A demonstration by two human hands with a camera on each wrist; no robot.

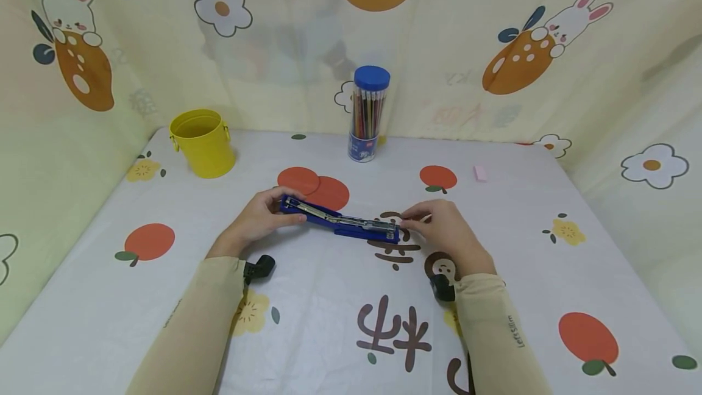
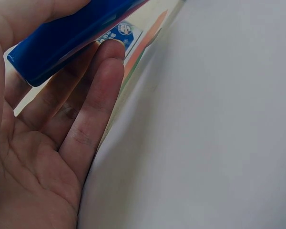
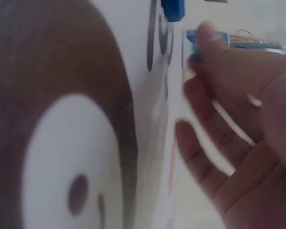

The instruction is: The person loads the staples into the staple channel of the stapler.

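Note:
A blue stapler [image 1: 337, 223], unfolded so that its metal staple channel shows, is held up over the middle of the table. My left hand [image 1: 265, 217] grips its left end, thumb on the near side. In the left wrist view, the blue stapler end [image 2: 62, 43] lies between the thumb and fingers of my left hand [image 2: 52, 119]. At the stapler's other end is my right hand [image 1: 441, 224], fingertips close to its tip. The right wrist view shows the stapler's blue end [image 3: 174, 9] just apart from the loosely bent fingers of my right hand [image 3: 243, 114].
Behind the stapler stands a clear jar of pencils [image 1: 367, 111] with a blue lid. A yellow bucket [image 1: 203, 145] is at the back left. One small pink block [image 1: 480, 174] lies at the back right. Patterned cloth [image 1: 285, 78] hangs along the back and sides.

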